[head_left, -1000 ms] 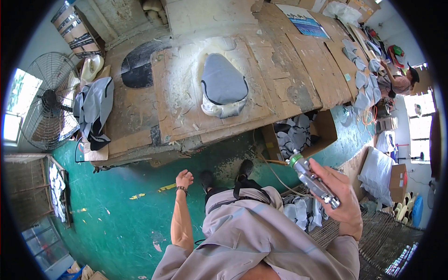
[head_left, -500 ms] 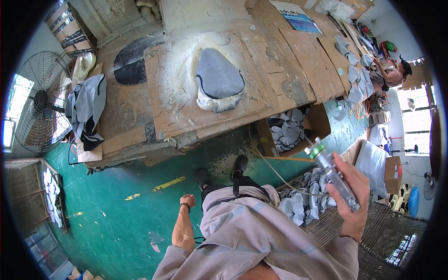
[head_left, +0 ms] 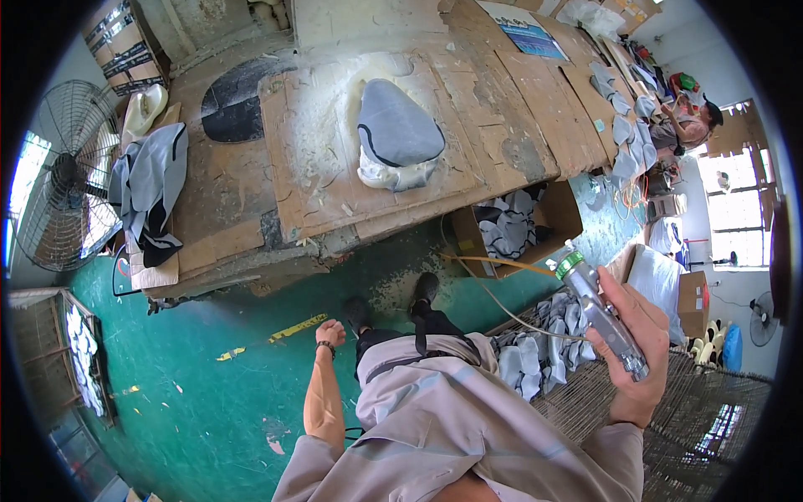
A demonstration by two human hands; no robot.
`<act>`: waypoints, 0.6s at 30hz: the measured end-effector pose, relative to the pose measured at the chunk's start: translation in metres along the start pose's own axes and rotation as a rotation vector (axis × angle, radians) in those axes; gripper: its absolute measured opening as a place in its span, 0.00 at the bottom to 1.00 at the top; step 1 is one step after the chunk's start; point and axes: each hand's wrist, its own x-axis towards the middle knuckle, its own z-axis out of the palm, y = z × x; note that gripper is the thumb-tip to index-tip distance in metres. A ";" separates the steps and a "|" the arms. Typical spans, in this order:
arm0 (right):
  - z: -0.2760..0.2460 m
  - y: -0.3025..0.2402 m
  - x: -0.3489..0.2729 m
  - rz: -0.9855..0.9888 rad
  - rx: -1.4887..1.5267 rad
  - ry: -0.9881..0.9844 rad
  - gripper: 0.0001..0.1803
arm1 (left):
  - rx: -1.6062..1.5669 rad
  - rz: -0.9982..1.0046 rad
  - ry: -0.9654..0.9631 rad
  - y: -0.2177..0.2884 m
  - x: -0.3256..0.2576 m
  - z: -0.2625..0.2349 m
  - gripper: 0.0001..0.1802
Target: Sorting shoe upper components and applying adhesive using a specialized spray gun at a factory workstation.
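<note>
My right hand [head_left: 640, 343] grips a metal spray gun [head_left: 606, 322] with a green ring near its nozzle, held off to the right above the floor. A thin hose [head_left: 510, 311] runs to it from the table side. My left hand [head_left: 331, 333] hangs in front of the table with its fingers curled into a loose fist, and no object shows in it. On the table lies a grey seat-shaped piece [head_left: 400, 124] with a black trim line, its fabric over pale foam [head_left: 389, 174] that shows at the near end. Neither hand touches it.
Cardboard covers the worktable [head_left: 502, 125]. Below its edge stands a cardboard box [head_left: 560, 222] of grey fabric pieces. More pieces [head_left: 544, 347] lie at right beside a woven surface [head_left: 694, 410]. A large fan [head_left: 65, 176] stands left. Another person [head_left: 690, 125] sits far right.
The view has shifted slightly, so the table and floor sit a little differently. My right hand still holds the spray gun, and its nozzle is tilted much as before. The left fist has risen slightly.
</note>
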 end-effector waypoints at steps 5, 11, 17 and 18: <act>0.019 -0.045 -0.001 -0.051 -0.020 0.068 0.32 | -0.014 0.027 -0.027 0.016 0.009 -0.011 0.21; 0.033 -0.083 -0.010 -0.197 -0.108 -0.028 0.36 | 0.018 0.021 -0.039 -0.007 0.010 -0.043 0.17; 0.037 -0.104 -0.019 -0.270 -0.156 -0.071 0.34 | 0.080 -0.044 -0.002 -0.052 -0.002 -0.070 0.16; 0.035 -0.108 -0.022 -0.267 -0.160 -0.070 0.34 | 0.082 -0.044 -0.007 -0.054 -0.004 -0.070 0.16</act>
